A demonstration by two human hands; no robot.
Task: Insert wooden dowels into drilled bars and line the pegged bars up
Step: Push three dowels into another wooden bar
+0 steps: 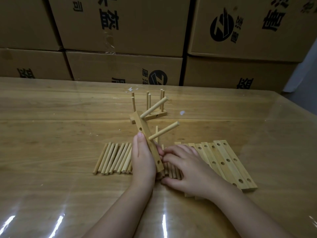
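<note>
From the head camera, the left hand [143,158] gripped a pale drilled wooden bar [148,143] tilted above the table, two round wooden dowels [164,131] seated. The right hand [186,167] lay spread, fingers curled over loose dowels [113,158]; it should probably pinch one and enter it square.

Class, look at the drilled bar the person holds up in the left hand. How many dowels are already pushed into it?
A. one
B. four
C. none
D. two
D: the bar in the left hand carries two dowels, an upper dowel and a lower dowel, both sticking out to the right.
</note>
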